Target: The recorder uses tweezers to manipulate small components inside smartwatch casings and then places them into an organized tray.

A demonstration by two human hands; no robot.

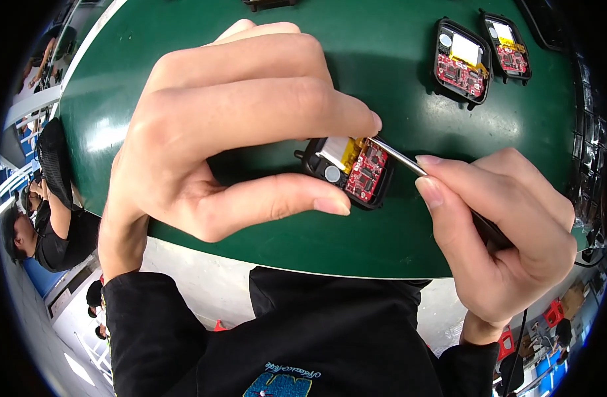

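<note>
My left hand (231,119) holds a small black device casing (310,159) above the table, its thumb along the near edge and its fingers over the far edge. Inside the casing sit a red circuit board (366,173), a silver battery pack (334,149) with yellow tape, and a round grey disc (331,174). Pinched between the thumb and index finger of my right hand (508,231) are slim metal tweezers (404,159). Their tip meets the far edge of the red board, right beside my left index fingertip. That fingertip hides the exact contact point.
Two similar open casings, a nearer one (461,63) and a farther one (506,46), lie at the far right of the green table (383,59). Clear plastic packaging (586,145) lines the right edge. A person in black (59,231) sits at the left.
</note>
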